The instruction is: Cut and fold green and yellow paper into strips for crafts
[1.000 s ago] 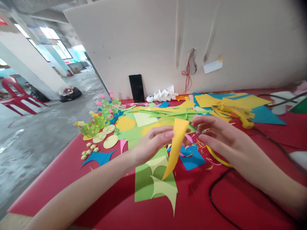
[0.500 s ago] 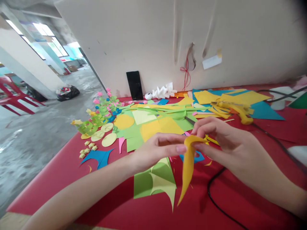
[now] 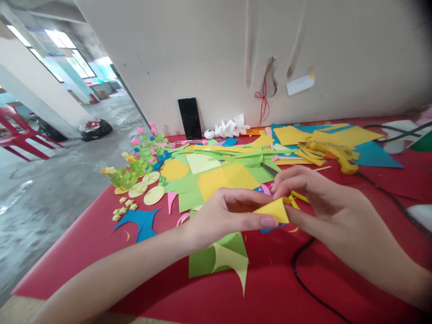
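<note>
A curled piece of yellow paper (image 3: 272, 211) is held between both hands above the red table. My left hand (image 3: 226, 216) pinches it from the left, with the thumb along its near side. At its right end, the thumb and fingers of my right hand (image 3: 317, 204) close on the rolled edge. The far side of the paper is hidden by fingers. Under the hands lie green paper with a pale yellow offcut (image 3: 232, 261) and some blue scraps. Beyond my right hand, a pair of scissors (image 3: 269, 169) rests partly under green paper.
A yellow glue gun (image 3: 337, 155) and its black cord (image 3: 300, 270) lie on the right. Green and yellow sheets (image 3: 232, 177) cover the middle. Paper flowers (image 3: 145, 148), pale discs (image 3: 154, 195) and folded stars (image 3: 124, 207) sit left. A black phone (image 3: 189, 119) leans against the wall.
The yellow paper hung down as a long pointed strip; now it is curled up between the hands. My left thumb has shifted slightly right and down along it.
</note>
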Tool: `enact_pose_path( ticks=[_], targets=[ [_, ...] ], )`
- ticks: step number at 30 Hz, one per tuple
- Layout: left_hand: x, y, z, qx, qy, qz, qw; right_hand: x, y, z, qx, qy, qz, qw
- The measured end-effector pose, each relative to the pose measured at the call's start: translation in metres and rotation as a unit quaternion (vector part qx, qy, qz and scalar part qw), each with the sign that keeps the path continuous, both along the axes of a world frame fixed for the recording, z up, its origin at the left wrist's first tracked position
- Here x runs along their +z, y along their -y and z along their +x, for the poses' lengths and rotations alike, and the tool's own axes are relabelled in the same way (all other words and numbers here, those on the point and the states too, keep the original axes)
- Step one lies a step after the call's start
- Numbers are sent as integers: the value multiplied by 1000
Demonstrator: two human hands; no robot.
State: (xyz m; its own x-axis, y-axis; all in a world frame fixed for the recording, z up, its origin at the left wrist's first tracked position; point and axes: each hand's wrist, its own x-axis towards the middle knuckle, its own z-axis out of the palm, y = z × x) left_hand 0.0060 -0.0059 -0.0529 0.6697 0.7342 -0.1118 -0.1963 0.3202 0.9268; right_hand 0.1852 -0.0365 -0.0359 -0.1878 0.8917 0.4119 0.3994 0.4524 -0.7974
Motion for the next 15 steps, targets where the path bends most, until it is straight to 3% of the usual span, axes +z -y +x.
enact_pose_path(
  ticks=[6, 11, 15],
  targets=[
    [8, 5, 4, 75, 18, 41, 996, 2, 7, -2, -12, 14, 35, 999],
    [10, 8, 4, 60, -11, 72, 996, 2, 10, -3, -36, 13, 46, 998],
    [6, 9, 2, 38, -33, 58, 997, 3, 9, 1, -24, -27, -43, 998]
  ],
)
